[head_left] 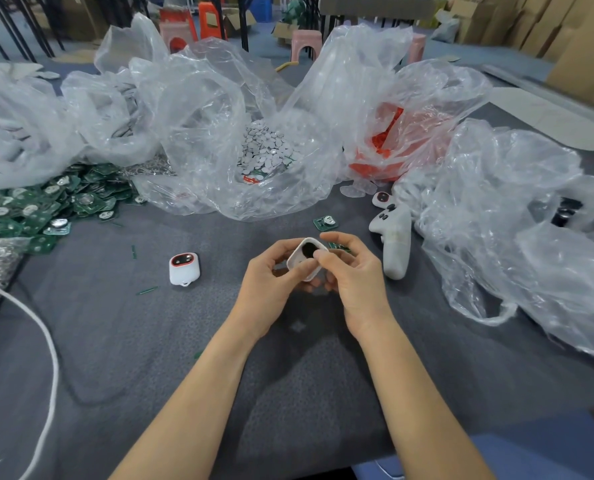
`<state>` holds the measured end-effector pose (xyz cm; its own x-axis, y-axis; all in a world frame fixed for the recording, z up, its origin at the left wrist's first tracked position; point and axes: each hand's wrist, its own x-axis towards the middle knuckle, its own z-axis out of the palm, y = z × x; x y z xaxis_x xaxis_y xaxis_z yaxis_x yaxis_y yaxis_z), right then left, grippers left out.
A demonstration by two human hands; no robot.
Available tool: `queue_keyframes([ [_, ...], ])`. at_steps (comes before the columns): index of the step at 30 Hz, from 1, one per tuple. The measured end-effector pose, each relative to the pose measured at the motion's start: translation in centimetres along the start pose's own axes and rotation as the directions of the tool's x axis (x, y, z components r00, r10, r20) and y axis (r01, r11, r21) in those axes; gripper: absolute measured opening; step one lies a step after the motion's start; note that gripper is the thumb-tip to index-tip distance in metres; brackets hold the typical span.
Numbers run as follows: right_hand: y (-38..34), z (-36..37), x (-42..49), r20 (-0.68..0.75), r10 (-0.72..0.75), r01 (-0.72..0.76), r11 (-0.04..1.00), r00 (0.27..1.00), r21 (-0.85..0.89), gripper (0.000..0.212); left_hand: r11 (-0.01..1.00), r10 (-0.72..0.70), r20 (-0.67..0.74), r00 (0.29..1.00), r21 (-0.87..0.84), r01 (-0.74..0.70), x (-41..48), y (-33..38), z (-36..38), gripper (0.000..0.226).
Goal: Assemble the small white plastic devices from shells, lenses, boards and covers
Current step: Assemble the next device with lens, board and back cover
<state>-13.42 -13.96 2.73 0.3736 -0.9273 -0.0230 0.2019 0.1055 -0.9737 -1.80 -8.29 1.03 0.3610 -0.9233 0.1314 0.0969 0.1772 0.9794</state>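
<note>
A small white shell (pixel 300 259) with a dark round opening is held above the grey table between both hands. My left hand (pixel 271 285) grips its left and lower side with curled fingers. My right hand (pixel 352 271) pinches its right edge with thumb and forefinger, the thumb lying at the dark opening. A finished white device (pixel 184 269) with a red-rimmed lens lies to the left. Several white shells (pixel 394 237) lie stacked to the right. A single green board (pixel 325 222) lies beyond my hands, another partly hidden behind my right fingers.
Clear plastic bags ring the table: grey discs (pixel 267 147) in the middle bag, orange parts (pixel 385 140) to the right. A heap of green boards (pixel 46 202) lies at the left. A white cord (pixel 51 358) curves along the left. Stools and cartons stand behind.
</note>
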Motion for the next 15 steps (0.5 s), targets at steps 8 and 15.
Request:
queue_keyframes([
  [8, 0.41, 0.02, 0.14, -0.058, -0.048, 0.044, 0.997, 0.997, -0.068, 0.017, 0.998, 0.026, -0.02, 0.999, 0.066, -0.025, -0.09, -0.12, 0.06, 0.016],
  [15, 0.3, 0.08, 0.08, -0.053, -0.042, 0.033, 0.988, 0.998, -0.153, 0.016, 0.994, 0.012, -0.055, 0.998, 0.109, -0.006, -0.1, -0.14, 0.21, 0.008],
])
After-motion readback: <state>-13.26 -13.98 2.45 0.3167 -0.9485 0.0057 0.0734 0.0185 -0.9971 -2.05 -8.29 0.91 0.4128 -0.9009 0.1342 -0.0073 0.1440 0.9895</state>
